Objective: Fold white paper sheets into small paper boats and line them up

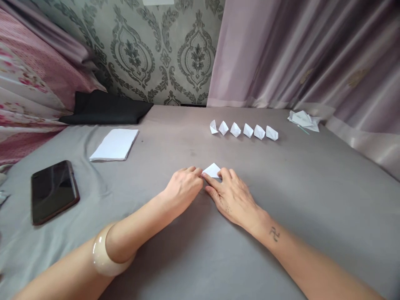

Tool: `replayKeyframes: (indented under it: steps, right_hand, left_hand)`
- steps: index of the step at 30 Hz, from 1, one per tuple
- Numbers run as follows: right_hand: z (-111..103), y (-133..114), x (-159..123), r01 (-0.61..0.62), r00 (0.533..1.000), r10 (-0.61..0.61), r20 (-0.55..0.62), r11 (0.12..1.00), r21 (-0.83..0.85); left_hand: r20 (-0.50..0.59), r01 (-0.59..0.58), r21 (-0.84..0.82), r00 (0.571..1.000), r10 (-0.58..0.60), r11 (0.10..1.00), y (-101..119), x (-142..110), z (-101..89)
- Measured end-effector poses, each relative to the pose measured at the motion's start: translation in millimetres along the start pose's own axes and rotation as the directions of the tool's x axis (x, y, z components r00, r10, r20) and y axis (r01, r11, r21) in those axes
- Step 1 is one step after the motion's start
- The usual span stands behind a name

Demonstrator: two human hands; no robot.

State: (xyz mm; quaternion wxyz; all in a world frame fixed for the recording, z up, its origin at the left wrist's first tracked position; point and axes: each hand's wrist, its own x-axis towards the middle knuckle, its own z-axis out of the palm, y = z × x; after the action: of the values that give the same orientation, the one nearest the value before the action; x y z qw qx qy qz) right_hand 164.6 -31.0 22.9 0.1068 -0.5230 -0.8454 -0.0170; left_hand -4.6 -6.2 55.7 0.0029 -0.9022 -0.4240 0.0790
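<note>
A small piece of white folded paper (213,169) lies on the grey cloth between my hands, its pointed top facing away from me. My left hand (185,186) is closed at the paper's left corner, fingertips curled and partly hidden. From the right, my right hand (233,196) holds the paper down: the index finger reaches to the left corner, the thumb sits just below, and the other fingers bend over the right side. Beyond my hands stands a row of several small folded white paper pieces (235,129).
A stack of white paper sheets (115,144) lies to the left, with a phone (54,191) nearer me. Black cloth (108,108) rests at the back left. Loose paper scraps (304,121) lie at the back right, by the curtain (268,54). The grey cloth (312,187) spreads underneath.
</note>
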Motion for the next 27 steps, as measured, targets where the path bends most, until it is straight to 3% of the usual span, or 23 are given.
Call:
replayKeyframes:
  steps: [14,21,24,27]
  right_hand:
    - [-17,6,-5,-0.122,0.99,0.129,0.055,0.986,-0.115]
    - [-17,13,-3,-0.189,0.98,0.195,0.04,0.974,-0.123]
    - [-13,26,2,-0.301,0.954,0.3,-0.014,0.953,-0.031]
    - [-8,43,9,-0.401,0.907,0.419,-0.05,0.893,0.204]
  left_hand:
    - [-0.085,0.038,0.074,0.996,-0.032,0.997,6,-5,6.7]
    - [-0.213,0.068,0.028,0.975,-0.061,0.997,1,2,21.3]
    - [-0.258,0.068,-0.073,0.962,-0.084,0.995,-9,9,24.4]
    - [-0.309,-0.021,-0.147,0.951,-0.026,0.989,-17,15,27.5]
